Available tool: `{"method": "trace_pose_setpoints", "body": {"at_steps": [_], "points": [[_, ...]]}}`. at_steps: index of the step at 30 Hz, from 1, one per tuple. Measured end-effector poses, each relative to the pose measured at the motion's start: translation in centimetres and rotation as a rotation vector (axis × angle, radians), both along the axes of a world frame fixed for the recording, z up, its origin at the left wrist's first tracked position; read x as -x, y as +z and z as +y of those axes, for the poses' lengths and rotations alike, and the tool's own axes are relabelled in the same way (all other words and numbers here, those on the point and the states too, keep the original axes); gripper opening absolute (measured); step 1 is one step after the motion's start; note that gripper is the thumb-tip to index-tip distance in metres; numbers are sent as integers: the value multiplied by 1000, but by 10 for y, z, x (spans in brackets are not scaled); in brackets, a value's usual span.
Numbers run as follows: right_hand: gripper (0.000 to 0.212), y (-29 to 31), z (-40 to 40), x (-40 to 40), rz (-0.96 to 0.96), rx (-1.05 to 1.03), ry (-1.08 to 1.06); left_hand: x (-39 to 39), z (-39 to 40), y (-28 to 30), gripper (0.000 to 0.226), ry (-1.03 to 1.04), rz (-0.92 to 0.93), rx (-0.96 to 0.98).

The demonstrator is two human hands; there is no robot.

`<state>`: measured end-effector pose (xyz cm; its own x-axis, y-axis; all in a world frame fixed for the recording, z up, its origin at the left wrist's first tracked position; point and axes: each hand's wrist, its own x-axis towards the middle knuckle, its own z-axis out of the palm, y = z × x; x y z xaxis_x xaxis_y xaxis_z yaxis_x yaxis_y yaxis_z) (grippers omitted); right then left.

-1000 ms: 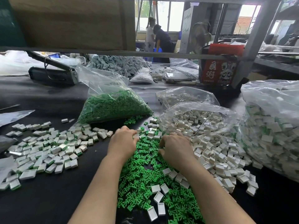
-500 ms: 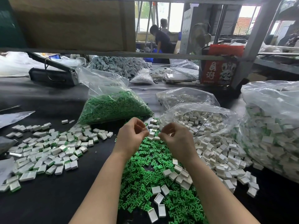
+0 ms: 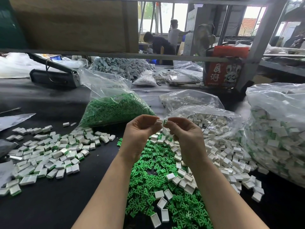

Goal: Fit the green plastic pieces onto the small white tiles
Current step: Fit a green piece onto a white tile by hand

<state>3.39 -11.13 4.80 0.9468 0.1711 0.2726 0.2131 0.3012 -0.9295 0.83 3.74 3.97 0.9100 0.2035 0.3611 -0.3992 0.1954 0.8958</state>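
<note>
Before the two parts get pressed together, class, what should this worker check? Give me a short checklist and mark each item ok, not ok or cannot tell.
1. White tile pinched in the left hand: ok.
2. Green piece pinched in the right hand: ok.
3. Parts brought close, facing each other: ok.
4. Green piece turned the right way for the tile's hollow: cannot tell, too small.
5. Hands lifted above the loose green pile: ok.

Two bare forearms, no sleeves in view. Left hand (image 3: 140, 131) and right hand (image 3: 186, 136): no gloves, rings, watch or bands visible.
</note>
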Motion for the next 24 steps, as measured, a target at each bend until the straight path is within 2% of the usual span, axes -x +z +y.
{"method": "trace_pose_setpoints", "body": {"at_steps": [12,17,21,24], "points": [[17,-1,-2,0,-40,-30,18,6,-3,6,14,-5,47,-18],[9,2,-1,1,-82,90,18,6,-5,5,16,-5,54,-51],[25,2,-1,3,-62,145,19,7,-7,5,17,0,67,-47],[25,3,-2,2,-49,142,7,6,-7,6,19,15,86,-34]]}}
